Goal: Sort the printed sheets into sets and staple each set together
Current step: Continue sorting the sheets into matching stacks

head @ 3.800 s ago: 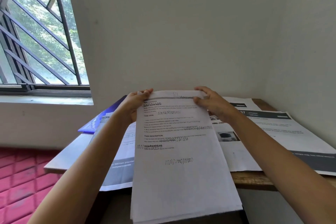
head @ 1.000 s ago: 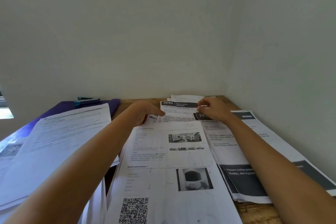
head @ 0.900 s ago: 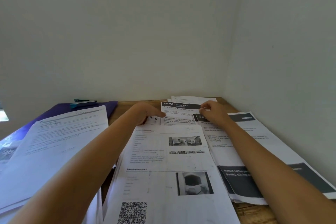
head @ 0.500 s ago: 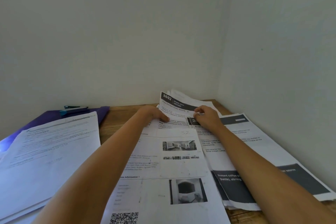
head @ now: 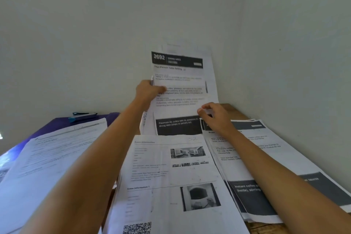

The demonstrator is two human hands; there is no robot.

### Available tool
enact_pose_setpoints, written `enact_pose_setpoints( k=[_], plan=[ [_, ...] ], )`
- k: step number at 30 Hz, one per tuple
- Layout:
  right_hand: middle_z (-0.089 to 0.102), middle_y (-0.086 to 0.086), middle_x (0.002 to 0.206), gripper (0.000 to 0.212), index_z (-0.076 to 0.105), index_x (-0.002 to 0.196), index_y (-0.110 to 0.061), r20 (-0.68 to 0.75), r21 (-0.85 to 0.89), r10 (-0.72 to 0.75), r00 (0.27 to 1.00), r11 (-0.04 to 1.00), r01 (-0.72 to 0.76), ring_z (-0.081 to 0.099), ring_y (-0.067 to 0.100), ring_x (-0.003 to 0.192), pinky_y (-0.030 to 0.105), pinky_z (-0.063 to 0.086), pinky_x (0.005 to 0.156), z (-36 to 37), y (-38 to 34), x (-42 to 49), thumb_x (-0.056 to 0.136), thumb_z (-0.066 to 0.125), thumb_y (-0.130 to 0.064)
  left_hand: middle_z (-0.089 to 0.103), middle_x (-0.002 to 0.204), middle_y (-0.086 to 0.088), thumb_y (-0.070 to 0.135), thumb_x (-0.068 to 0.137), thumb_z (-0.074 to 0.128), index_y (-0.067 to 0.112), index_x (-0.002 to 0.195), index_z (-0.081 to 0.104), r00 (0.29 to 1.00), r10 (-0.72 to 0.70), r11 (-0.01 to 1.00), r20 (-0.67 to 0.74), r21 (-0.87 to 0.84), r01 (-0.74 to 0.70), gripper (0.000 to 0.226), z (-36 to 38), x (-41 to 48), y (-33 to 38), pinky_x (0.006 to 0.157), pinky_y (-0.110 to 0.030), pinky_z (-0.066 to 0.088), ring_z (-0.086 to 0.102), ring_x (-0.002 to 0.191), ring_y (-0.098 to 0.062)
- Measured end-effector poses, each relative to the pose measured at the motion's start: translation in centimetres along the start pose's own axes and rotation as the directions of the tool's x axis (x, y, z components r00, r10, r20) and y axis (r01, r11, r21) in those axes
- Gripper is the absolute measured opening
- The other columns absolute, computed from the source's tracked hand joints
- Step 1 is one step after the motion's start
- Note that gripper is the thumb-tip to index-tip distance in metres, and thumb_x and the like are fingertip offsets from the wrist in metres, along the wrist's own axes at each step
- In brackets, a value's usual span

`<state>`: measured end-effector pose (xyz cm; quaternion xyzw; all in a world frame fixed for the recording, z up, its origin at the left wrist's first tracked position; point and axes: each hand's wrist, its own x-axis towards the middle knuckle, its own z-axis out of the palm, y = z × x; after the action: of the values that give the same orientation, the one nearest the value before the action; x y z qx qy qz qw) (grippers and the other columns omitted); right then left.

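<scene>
Left hand (head: 150, 91): I gripped the left edge of the 2692 sheet (head: 178, 74), thumb across its printed face, with at least one more page held behind it.
Right hand (head: 215, 118): my fingers were curled and pinched the same bundle lower down, at its right edge.
Where the sheet was: raised almost upright near the back wall, its foot just behind the centre pile (head: 171, 173), and the coffee pile (head: 269, 150) lay flat beside it on the table (head: 262, 227).
Step, as I judged it: lifting this bundle clear so I could check its header and match its pages.
Doing it well: I needed both pinches firm and level so the back pages rose together, then to square the edges before laying the set on its own spot.
Risk: a loose back page might slide down behind the piles.
Stapler: a teal object (head: 83, 115) lay on the purple folder (head: 57, 124), but it was too small to tell.
</scene>
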<state>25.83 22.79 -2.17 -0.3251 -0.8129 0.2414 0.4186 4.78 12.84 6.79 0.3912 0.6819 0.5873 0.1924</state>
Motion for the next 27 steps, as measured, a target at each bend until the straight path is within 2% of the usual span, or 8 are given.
enact_pose_setpoints(
  k=[4, 6, 9, 13, 18, 22, 25, 27],
  plan=[
    [0.054, -0.001, 0.115, 0.044, 0.051, 0.122, -0.008, -0.027, 0.095, 0.097, 0.995, 0.991, -0.094, 0.051, 0.012, 0.104, 0.017, 0.039, 0.078, -0.1, -0.5, -0.1, 0.090, 0.062, -0.037, 0.071, 0.105, -0.007, 0.011, 0.082, 0.074, 0.010, 0.102, 0.063, 0.999, 0.022, 0.986, -0.050, -0.161, -0.030, 0.023, -2.2, 0.6, 1.4, 0.069, -0.038, 0.060, 0.071, 0.083, -0.024],
    [0.053, 0.000, 0.120, 0.050, 0.047, 0.128, -0.010, -0.011, 0.169, 0.164, 0.986, 0.973, -0.160, 0.052, 0.014, 0.108, 0.021, 0.039, 0.081, -0.1, -0.5, 0.0, 0.090, 0.062, -0.039, 0.071, 0.109, -0.011, 0.007, 0.081, 0.075, 0.007, 0.110, 0.065, 0.998, 0.017, 0.962, -0.064, -0.269, -0.034, 0.030, -3.4, 0.6, 2.3, 0.077, -0.045, 0.060, 0.072, 0.086, -0.027],
    [0.047, 0.005, 0.138, 0.060, 0.038, 0.138, -0.014, 0.039, 0.290, 0.237, 0.971, 0.927, -0.238, 0.048, 0.021, 0.123, 0.028, 0.040, 0.091, -0.2, -0.8, 0.3, 0.090, 0.059, -0.043, 0.072, 0.105, -0.011, 0.005, 0.081, 0.074, 0.005, 0.112, 0.065, 0.995, 0.025, 0.924, -0.097, -0.377, -0.060, 0.032, -4.9, 0.4, 3.8, 0.072, -0.044, 0.061, 0.073, 0.082, -0.026],
    [0.047, 0.006, 0.139, 0.059, 0.039, 0.137, -0.016, 0.044, 0.455, 0.318, 0.947, 0.838, -0.302, 0.048, 0.020, 0.119, 0.031, 0.038, 0.093, -0.5, -1.0, 0.9, 0.090, 0.056, -0.049, 0.073, 0.094, -0.006, 0.004, 0.083, 0.072, 0.008, 0.109, 0.065, 0.990, 0.049, 0.859, -0.135, -0.500, -0.110, 0.027, -6.7, -0.5, 6.2, 0.058, -0.038, 0.060, 0.073, 0.073, -0.022],
    [0.043, 0.012, 0.144, 0.064, 0.037, 0.140, -0.012, 0.144, 0.728, 0.367, 0.919, 0.590, -0.350, 0.044, 0.028, 0.131, 0.041, 0.037, 0.109, -1.3, -1.2, 1.8, 0.092, 0.049, -0.053, 0.073, 0.100, -0.008, 0.003, 0.083, 0.072, 0.009, 0.114, 0.064, 0.987, 0.048, 0.788, -0.156, -0.601, -0.133, 0.032, -8.9, -1.8, 8.3, 0.063, -0.043, 0.061, 0.073, 0.082, -0.026],
    [0.057, 0.012, 0.130, 0.099, 0.051, 0.129, -0.011, 0.251, 0.840, 0.338, 0.907, 0.389, -0.377, 0.056, 0.027, 0.117, 0.042, 0.046, 0.100, -2.6, -2.2, 1.8, 0.054, 0.071, -0.073, 0.074, 0.097, -0.010, 0.001, 0.083, 0.071, 0.009, 0.114, 0.064, 0.992, 0.001, 0.730, -0.124, -0.678, -0.086, 0.033, -10.1, -2.9, 8.5, 0.061, -0.044, 0.060, 0.074, 0.081, -0.026],
    [0.063, 0.012, 0.119, 0.077, 0.053, 0.128, -0.010, 0.295, 0.858, 0.309, 0.904, 0.330, -0.393, 0.062, 0.026, 0.107, 0.042, 0.048, 0.095, -3.0, -2.8, 1.8, 0.079, 0.053, -0.069, 0.075, 0.089, -0.009, 0.002, 0.084, 0.069, 0.012, 0.109, 0.064, 0.994, -0.059, 0.732, -0.094, -0.681, -0.021, 0.027, -10.4, -3.8, 7.2, 0.057, -0.042, 0.060, 0.074, 0.076, -0.024],
    [0.067, 0.011, 0.114, 0.068, 0.056, 0.127, -0.013, 0.342, 0.856, 0.277, 0.898, 0.303, -0.419, 0.063, 0.026, 0.103, 0.044, 0.047, 0.098, -3.2, -3.0, 1.8, 0.088, 0.039, -0.067, 0.074, 0.096, -0.010, 0.003, 0.086, 0.068, 0.013, 0.109, 0.064, 0.992, -0.117, 0.769, -0.048, -0.636, 0.060, 0.025, -10.4, -4.4, 5.8, 0.058, -0.043, 0.060, 0.073, 0.077, -0.025]
  ],
)
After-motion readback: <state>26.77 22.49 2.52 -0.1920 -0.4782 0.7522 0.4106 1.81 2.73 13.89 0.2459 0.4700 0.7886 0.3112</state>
